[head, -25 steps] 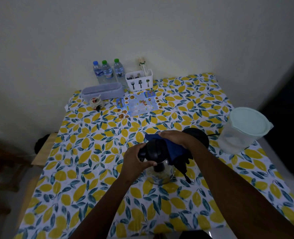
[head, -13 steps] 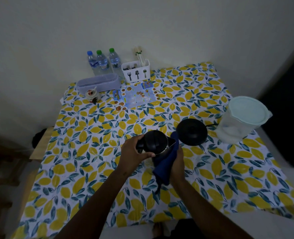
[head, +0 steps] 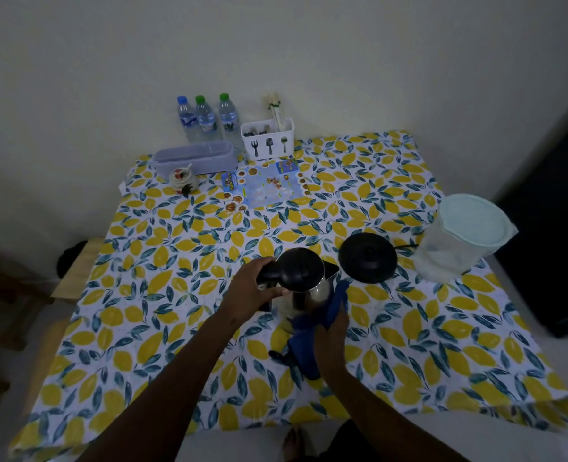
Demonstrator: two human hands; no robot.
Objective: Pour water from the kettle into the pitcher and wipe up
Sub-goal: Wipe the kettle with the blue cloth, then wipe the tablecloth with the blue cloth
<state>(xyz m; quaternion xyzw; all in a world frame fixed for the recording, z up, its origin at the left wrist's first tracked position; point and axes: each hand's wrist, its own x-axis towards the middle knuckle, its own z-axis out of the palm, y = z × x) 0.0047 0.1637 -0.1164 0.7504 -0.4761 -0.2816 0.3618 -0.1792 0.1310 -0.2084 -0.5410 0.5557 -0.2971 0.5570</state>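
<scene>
A steel kettle (head: 304, 291) with a black lid stands near the middle of the lemon-print table (head: 162, 281). My left hand (head: 252, 293) grips its black handle on the left side. A blue cloth (head: 312, 338) is pressed against the kettle's lower right flank by my right hand (head: 330, 341), which holds it. The kettle's round black base (head: 368, 256) lies just beyond to the right, its cord running right. A clear pitcher (head: 459, 241) with a pale lid on it stands at the right edge of the table.
Along the back wall stand three water bottles (head: 206, 118), a white cutlery caddy (head: 267, 140), a lilac tray (head: 194, 158), a small jar (head: 182, 178) and a printed blue leaflet (head: 264, 186). A wooden bench (head: 76, 271) sits left of the table.
My right hand with the blue cloth has come off the kettle's lid and slid down its right side. My left hand has kept its hold on the handle.
</scene>
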